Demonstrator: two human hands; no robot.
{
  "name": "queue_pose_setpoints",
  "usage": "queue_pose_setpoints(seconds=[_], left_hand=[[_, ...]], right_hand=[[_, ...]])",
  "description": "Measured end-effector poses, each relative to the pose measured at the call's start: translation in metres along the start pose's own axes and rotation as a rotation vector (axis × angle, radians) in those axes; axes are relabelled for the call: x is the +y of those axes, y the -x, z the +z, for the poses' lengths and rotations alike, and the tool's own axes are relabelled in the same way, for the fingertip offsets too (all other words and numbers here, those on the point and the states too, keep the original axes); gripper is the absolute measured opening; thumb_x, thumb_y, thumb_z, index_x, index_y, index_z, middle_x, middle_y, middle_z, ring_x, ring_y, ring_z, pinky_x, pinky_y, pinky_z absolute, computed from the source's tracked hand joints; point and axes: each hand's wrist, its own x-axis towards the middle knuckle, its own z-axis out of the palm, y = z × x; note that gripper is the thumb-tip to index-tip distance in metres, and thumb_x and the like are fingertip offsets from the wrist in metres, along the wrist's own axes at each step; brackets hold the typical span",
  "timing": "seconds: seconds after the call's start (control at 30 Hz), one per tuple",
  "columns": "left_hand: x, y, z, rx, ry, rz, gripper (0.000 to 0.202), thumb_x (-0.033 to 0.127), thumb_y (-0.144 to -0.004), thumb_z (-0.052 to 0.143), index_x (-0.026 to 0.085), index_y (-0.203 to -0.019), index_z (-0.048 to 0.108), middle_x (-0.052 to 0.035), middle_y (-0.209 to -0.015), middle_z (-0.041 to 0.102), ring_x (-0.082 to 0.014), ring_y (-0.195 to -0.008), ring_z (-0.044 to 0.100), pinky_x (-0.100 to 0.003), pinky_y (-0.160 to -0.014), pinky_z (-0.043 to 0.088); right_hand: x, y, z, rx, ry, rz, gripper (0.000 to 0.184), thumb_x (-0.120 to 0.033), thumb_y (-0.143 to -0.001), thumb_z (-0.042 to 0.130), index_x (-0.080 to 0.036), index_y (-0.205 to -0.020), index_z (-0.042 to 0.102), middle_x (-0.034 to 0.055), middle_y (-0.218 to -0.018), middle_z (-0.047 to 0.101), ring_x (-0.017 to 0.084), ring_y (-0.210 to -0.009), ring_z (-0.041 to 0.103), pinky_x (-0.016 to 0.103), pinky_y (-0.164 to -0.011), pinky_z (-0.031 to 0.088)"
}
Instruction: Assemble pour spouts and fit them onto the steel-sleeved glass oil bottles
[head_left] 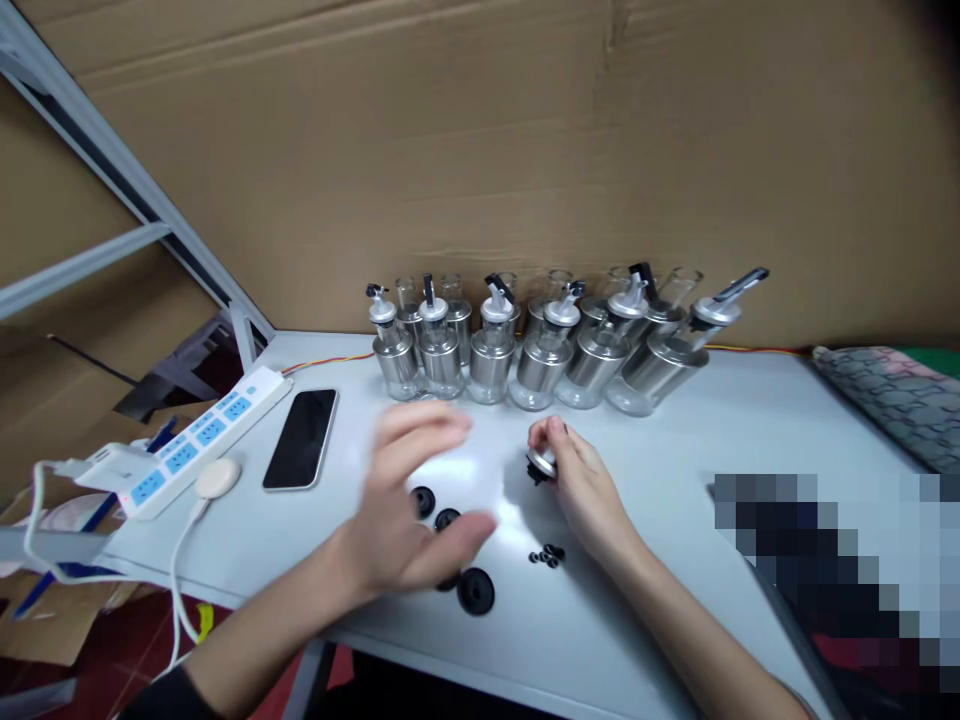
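Observation:
Blurred by motion, my left hand (405,510) hovers over the table with thumb and fingers spread and nothing between them. Beneath and beside it lie several round black rubber caps (476,591), partly hidden by the hand. My right hand (581,480) pinches a silver bottle pourer top (541,464) with a black underside, held above the table. Just below that hand sits a small cluster of tiny black parts (549,555). Behind both hands, a front row of glass bottles with steel sleeves (492,365) carries silver pourer tops with black levers; more bottles behind show bare glass necks.
On the left lie a black phone (301,440), a white power strip (210,435) and a round white charger (218,478) with its cable. A cardboard wall (480,150) closes off the back. Patterned fabric (892,395) rests at the right; a pixelated area covers the lower right.

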Motion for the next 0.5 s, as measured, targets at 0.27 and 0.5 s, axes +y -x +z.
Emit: queue_pose_setpoints(seconds=[0.27,0.5], left_hand=[[-0.047,0.018,0.061,-0.394,0.129,-0.054,0.028,0.034,-0.094,0.049,0.017,-0.116,0.046,-0.0086,-0.102,0.063,-0.0199,-0.093,0.060,-0.034,-0.083,0.050],[-0.053,0.018,0.047,-0.387,0.088,-0.125,0.029,0.034,-0.094,0.049,0.017,-0.117,0.048,-0.0084,-0.099,0.064,-0.0208,-0.089,0.059,-0.034,-0.080,0.046]], right_hand=[[0.001,0.002,0.007,-0.167,-0.105,-0.018,0.036,-0.053,-0.076,0.062,-0.019,-0.088,0.059,0.0013,-0.075,0.058,0.017,-0.069,0.058,0.028,-0.065,0.049],[0.004,0.004,0.004,-0.219,-0.120,-0.031,0.041,-0.038,-0.077,0.066,-0.022,-0.114,0.059,0.0054,-0.097,0.065,0.020,-0.089,0.063,0.035,-0.083,0.051]])
